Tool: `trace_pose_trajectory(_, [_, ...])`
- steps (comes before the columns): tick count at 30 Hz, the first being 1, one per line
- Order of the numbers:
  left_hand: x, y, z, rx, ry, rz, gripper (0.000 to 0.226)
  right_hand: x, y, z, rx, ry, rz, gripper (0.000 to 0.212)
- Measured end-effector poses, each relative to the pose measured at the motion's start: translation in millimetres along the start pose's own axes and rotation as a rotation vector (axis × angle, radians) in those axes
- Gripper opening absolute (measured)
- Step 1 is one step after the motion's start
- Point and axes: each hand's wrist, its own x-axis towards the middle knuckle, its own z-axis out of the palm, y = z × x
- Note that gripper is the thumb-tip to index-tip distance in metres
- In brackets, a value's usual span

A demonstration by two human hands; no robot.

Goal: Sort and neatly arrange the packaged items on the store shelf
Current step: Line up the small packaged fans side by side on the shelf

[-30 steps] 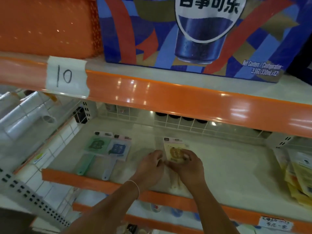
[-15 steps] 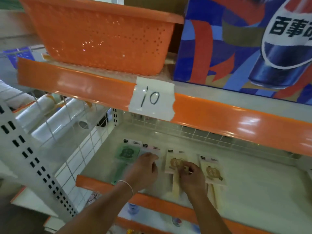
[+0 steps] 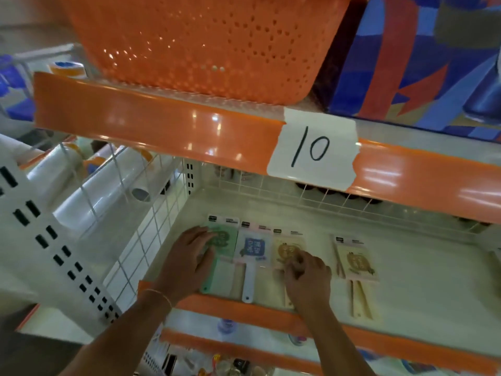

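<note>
Left hand (image 3: 187, 260) lay flat, covering the green fan (image 3: 221, 241); right hand (image 3: 306, 276), at 3 o'clock, pinched the half-hidden beige fan (image 3: 287, 249).

On the shelf (image 3: 406, 280) lie 4 packaged fans in a row: 1 green fan (image 3: 221, 240), 1 blue fan (image 3: 253, 249) and 2 beige fans, the first (image 3: 287, 249) and the second (image 3: 356, 263). There are 2 hands: the left hand (image 3: 187, 263) and the right hand (image 3: 307, 278). Above stand 1 orange basket (image 3: 211, 47), 1 blue printed box (image 3: 423, 61) and 1 paper label (image 3: 311, 150) marked 10.
</note>
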Motion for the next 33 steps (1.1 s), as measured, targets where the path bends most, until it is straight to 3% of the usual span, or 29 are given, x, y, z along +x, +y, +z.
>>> trace_pose_trajectory(4, [-2,-4,7,0.043,-0.036,0.057,0.050,-2,0,2,-0.107,0.006,-0.002,0.050])
trace_pose_trajectory(9, [-4,-8,13,0.145,-0.109,0.205,0.049,-1,4,5,-0.053,0.051,-0.021,0.049])
trace_pose_trajectory(33, [-4,-17,20,0.109,-0.138,0.192,0.069,-1,11,11,-0.014,0.142,-0.093,0.038])
